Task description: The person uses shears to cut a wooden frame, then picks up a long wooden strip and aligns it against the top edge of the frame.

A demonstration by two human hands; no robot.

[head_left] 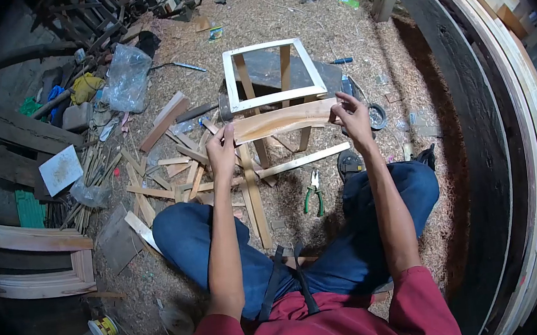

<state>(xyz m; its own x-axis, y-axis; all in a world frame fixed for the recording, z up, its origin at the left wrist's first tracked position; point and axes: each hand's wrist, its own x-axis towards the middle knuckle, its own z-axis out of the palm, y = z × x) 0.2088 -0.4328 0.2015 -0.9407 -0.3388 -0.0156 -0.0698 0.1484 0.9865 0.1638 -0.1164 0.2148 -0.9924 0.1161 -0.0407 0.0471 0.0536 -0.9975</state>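
A light wooden board (pixel 285 121) with a brown streak is stretched between my two hands, in front of a small stool frame. My left hand (pixel 220 149) pinches its left end, and my right hand (pixel 351 117) grips the right end with thumb and fingers. Just beyond the board stands the stool frame (pixel 277 99), with a white-edged, open square top and brown wooden legs. Green-handled pliers (pixel 314 194) lie on the ground between my knees, below the board.
Wood strips (pixel 253 198) and offcuts lie scattered to the left of the stool. A round dish (pixel 377 117) sits right of my right hand. A clear plastic bag (pixel 126 78) lies at upper left. A long dark beam (pixel 473 148) runs along the right. Shavings cover the floor.
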